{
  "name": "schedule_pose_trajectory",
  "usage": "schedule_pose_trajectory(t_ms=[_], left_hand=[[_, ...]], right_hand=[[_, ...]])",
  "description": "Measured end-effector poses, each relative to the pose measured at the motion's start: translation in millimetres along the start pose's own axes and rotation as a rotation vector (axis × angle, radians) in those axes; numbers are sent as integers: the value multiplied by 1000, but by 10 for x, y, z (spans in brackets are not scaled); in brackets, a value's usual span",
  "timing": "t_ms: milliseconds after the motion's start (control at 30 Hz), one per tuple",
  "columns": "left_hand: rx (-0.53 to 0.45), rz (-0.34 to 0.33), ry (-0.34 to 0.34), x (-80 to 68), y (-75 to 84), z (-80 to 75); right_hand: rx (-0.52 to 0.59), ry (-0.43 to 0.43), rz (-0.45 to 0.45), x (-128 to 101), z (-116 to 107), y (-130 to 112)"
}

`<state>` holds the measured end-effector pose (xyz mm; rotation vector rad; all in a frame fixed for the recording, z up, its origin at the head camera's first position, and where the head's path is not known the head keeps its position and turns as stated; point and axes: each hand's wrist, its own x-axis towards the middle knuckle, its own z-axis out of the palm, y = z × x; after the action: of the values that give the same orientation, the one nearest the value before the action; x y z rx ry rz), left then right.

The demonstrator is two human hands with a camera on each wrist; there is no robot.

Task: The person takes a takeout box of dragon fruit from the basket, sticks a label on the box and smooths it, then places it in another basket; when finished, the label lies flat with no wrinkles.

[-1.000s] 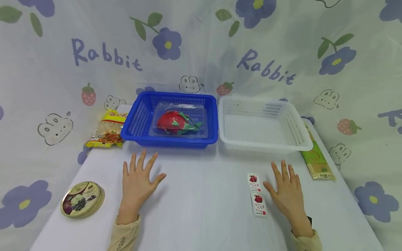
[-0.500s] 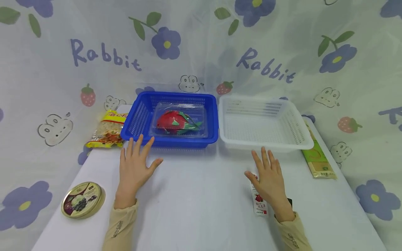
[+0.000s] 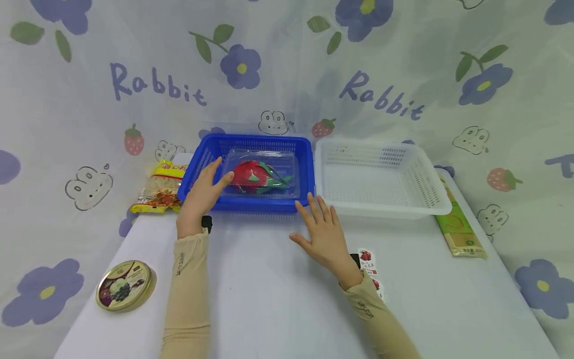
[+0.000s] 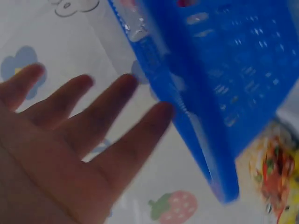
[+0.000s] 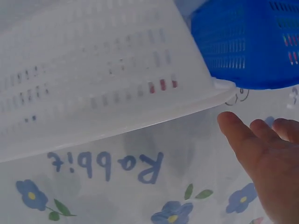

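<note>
In the head view a blue plastic basket holds a clear lidded box with a red and green dragon fruit inside. My left hand is over the basket's front left corner, fingers extended and nothing in them. Its spread fingers show beside the blue rim in the left wrist view; whether they touch it I cannot tell. My right hand is in front of the gap between the two baskets, its fingers spread and holding nothing. A white basket stands right of the blue one.
A yellow-edged food packet leans by the blue basket's left side. At the front left lies a round gold tin. Two dragon fruit stickers are partly behind my right wrist. A green noodle packet lies at the right edge.
My left hand has moved forward to the blue basket's corner. My right hand has shifted left and forward, away from the stickers. Baskets and packets stay in place.
</note>
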<state>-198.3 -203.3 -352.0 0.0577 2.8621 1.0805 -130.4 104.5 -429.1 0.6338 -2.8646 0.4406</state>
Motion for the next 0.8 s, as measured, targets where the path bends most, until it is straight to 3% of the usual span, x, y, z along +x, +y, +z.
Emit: schedule_pose_trajectory(t_ms=[133,300,433,600,800], left_hand=[[-76,-119,-138,208,62,-81],[-168,-273,-258,446,139,-175],[-147,-376,-322,602,100,-179],[-86,-389,-384,715,3,-121],[-37,-363,-401,821,-4,-65]], right_hand=[[-3,-26,-4,105,69,-102],[1,-59,8,188,137,-153],[7,-70,10,219,188,-168],[0,-64,-1,230,214,-173],[-15,-52,-10,254,221,-165]])
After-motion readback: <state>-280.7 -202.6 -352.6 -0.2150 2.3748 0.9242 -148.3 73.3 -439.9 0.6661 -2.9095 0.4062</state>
